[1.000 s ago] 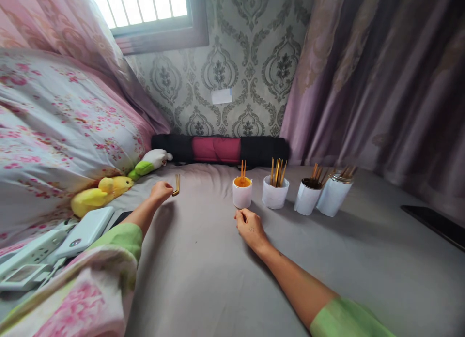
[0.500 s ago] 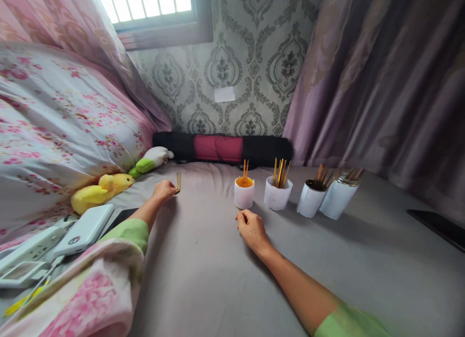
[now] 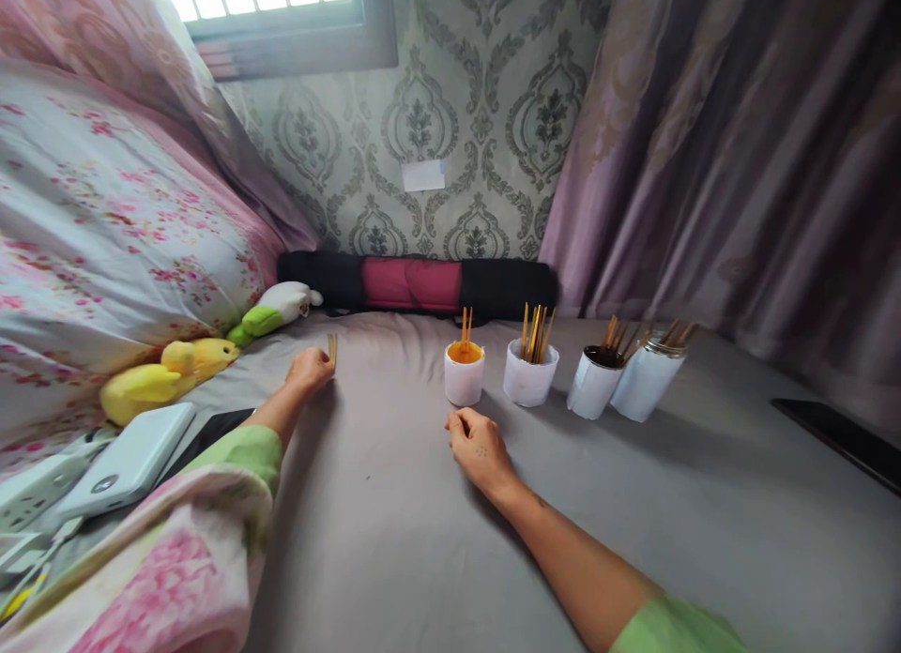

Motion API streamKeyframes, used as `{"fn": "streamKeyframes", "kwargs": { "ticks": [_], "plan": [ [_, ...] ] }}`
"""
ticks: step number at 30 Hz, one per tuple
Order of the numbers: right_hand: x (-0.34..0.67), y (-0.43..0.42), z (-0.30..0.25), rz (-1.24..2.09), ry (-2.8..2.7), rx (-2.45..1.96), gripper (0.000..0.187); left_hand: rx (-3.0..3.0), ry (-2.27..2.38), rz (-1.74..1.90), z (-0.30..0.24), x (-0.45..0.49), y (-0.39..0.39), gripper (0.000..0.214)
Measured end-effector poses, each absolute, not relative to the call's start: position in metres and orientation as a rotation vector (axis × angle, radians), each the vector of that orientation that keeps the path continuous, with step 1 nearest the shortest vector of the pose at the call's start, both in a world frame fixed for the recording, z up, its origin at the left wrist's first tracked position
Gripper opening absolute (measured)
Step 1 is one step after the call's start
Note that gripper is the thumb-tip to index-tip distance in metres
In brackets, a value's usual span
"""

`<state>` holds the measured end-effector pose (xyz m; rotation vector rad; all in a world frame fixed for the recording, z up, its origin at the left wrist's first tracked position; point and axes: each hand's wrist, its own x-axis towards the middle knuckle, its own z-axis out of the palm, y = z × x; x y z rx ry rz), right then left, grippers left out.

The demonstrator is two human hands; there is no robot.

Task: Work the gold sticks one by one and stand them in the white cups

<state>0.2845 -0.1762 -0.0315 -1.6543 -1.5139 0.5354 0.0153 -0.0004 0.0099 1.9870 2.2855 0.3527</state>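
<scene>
My left hand [image 3: 311, 370] is closed around a few thin golden-brown sticks [image 3: 332, 350], which stand up past the fingers above the grey sheet. Curled into a loose fist, my right hand [image 3: 480, 447] rests on the sheet, and nothing shows in its fingers. Just beyond it stands a white-wrapped cup [image 3: 464, 381] with an orange inside and a couple of sticks. To its right is a wider white cup [image 3: 530, 379] full of golden sticks. Further right are a white-wrapped can [image 3: 589, 390] and a tilted white jar [image 3: 644, 386], both holding darker sticks.
A black and maroon roll [image 3: 415, 284] lies along the wall. At left are a yellow plush toy [image 3: 159, 381], a white and green plush toy [image 3: 278, 312], a white power bank [image 3: 127, 465] and a power strip [image 3: 35, 489]. A dark flat object [image 3: 837, 437] lies far right.
The view has shifted slightly, so most things sit a little further left. The sticks in my left hand look more upright and closer together. My right hand stays by the first cup.
</scene>
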Motion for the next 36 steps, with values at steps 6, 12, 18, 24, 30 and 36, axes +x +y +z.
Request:
{"fn": "streamKeyframes", "kwargs": {
  "ticks": [6,12,18,24,30,36],
  "plan": [
    [0.284,-0.175,-0.032,0.536,-1.515,-1.671,0.029,2.007,2.284,0.316,0.0,0.018,0.008,0.027],
    [0.285,-0.175,-0.031,0.549,-1.519,-1.672,0.03,2.038,2.298,0.293,-0.007,0.018,0.013,0.025],
    [0.285,-0.177,-0.028,0.545,-1.534,-1.679,0.029,2.037,2.319,0.278,-0.009,0.018,0.012,0.027],
    [0.284,-0.177,-0.028,0.54,-1.534,-1.682,0.03,2.038,2.329,0.283,-0.006,0.021,0.008,0.026],
    [0.284,-0.177,-0.029,0.54,-1.536,-1.678,0.029,2.023,2.33,0.284,-0.004,0.023,0.005,0.025],
    [0.284,-0.177,-0.028,0.54,-1.534,-1.685,0.03,2.018,2.328,0.308,-0.005,0.023,0.004,0.028]
  ]
}}
